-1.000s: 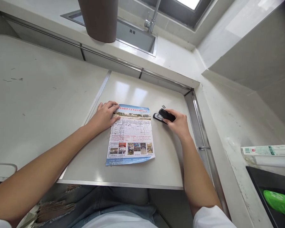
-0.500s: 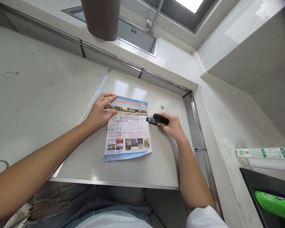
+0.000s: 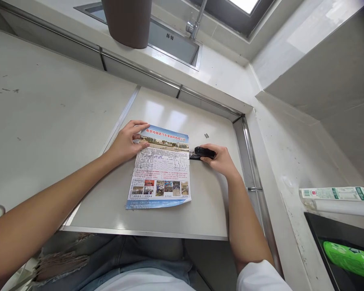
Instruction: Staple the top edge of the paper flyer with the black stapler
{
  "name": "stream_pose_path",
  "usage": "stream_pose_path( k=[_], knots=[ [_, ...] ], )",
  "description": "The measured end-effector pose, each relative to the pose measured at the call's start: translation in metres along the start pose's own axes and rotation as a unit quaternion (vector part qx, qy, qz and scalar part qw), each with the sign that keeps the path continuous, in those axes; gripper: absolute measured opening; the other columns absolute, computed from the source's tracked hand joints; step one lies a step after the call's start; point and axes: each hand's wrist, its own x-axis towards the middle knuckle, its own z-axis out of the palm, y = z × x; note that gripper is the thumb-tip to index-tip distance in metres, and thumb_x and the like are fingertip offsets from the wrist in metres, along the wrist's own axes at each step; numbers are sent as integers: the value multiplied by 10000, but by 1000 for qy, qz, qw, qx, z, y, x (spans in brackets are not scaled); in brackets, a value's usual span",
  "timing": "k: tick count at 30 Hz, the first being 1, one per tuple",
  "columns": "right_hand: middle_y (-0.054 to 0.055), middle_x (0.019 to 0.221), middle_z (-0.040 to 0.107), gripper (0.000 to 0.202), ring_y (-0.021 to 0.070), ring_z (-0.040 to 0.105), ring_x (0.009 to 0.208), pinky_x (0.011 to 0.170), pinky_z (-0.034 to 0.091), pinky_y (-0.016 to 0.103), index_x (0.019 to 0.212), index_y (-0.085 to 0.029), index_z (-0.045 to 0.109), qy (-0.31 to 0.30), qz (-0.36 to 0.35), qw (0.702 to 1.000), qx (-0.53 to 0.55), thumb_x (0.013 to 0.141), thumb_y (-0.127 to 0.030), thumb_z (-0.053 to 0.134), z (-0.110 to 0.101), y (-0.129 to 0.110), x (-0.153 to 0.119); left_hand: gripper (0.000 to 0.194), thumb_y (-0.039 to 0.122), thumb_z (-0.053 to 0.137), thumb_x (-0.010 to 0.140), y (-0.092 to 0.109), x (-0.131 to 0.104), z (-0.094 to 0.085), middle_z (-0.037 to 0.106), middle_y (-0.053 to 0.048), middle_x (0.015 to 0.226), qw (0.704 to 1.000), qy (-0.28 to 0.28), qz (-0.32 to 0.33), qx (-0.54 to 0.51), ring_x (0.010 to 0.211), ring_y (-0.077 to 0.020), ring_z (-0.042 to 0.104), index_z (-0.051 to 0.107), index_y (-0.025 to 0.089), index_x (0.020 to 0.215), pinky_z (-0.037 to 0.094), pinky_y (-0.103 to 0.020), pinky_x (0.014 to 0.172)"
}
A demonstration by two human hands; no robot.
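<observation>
A printed leaflet (image 3: 164,165) with a blue-and-red header and a row of small photos lies on the white table. Dense rows of staples run down its left part. My left hand (image 3: 130,139) grips its upper left edge, thumb on the front and fingertips at the top corner. A black stapler (image 3: 204,152) is held in my right hand (image 3: 220,159) at the sheet's right edge. Its jaws look parted, and its front end meets the paper; whether the lower jaw is under the sheet I cannot tell.
Two small staple strips (image 3: 206,136) lie beyond the stapler. Loose staples (image 3: 6,90) are scattered at the table's far left. Behind the table are a brown bin (image 3: 127,24) and a sink (image 3: 176,42). A green packet (image 3: 350,258) rests on the right.
The leaflet has turned slightly, its lower end swinging left. The stapler's front has shifted a little down and right along the sheet's right edge. Both hands keep their holds.
</observation>
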Motion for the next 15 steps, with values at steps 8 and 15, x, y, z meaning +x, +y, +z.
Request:
stream_pose_path(
  k=[8,15],
  knots=[
    [39,1164,829,359,241,770,1039,970,597,393,1255,-270,804,0,-32,999,25,897,-274,790,5,-15,0,513,329,791,930,2,-1,2,573,-107,1509,999,-34,-1,27,1162,-267,689,737,228,1430,688,-513,1060],
    [45,1129,781,398,234,716,994,928,558,379,1384,-286,753,-11,-60,997,-42,1005,-234,643,16,-18,1,514,347,793,933,1,-2,3,585,-107,1498,999,-36,7,30,1211,-287,685,735,231,1430,641,-540,1129]
  ],
)
